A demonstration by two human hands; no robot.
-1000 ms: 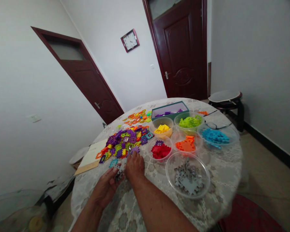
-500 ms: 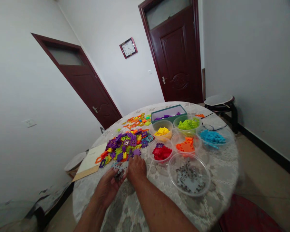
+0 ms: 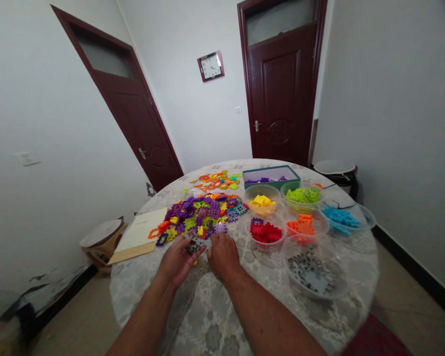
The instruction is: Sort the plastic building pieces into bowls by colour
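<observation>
My left hand (image 3: 181,263) is closed around several grey interlocking plastic pieces (image 3: 195,245), held low over the table beside the pile. Close by on the right, my right hand (image 3: 224,254) has its fingers curled down at the pile's near edge. A grey edge shows between the two hands, but what my right fingertips grip is hidden. Just past them lies a light purple square piece (image 3: 220,227). The mixed pile (image 3: 198,215) of purple, green, orange, yellow and blue notched pieces spreads in front. A small yellow piece (image 3: 195,262) lies beneath my left fingers.
Round clear tubs hold sorted pieces: grey (image 3: 315,271), red (image 3: 266,232), orange (image 3: 301,226), yellow (image 3: 262,200), lime green (image 3: 303,195) and blue (image 3: 341,217). Behind them stands a green-edged box (image 3: 271,176) with purple pieces. A card folder (image 3: 139,232) lies left; glasses (image 3: 341,205) lie right.
The camera view has shifted, so the table contents appear further right. My left hand has come forward, nearer the pile, with the grey pieces. My right hand stays by the pile's near edge.
</observation>
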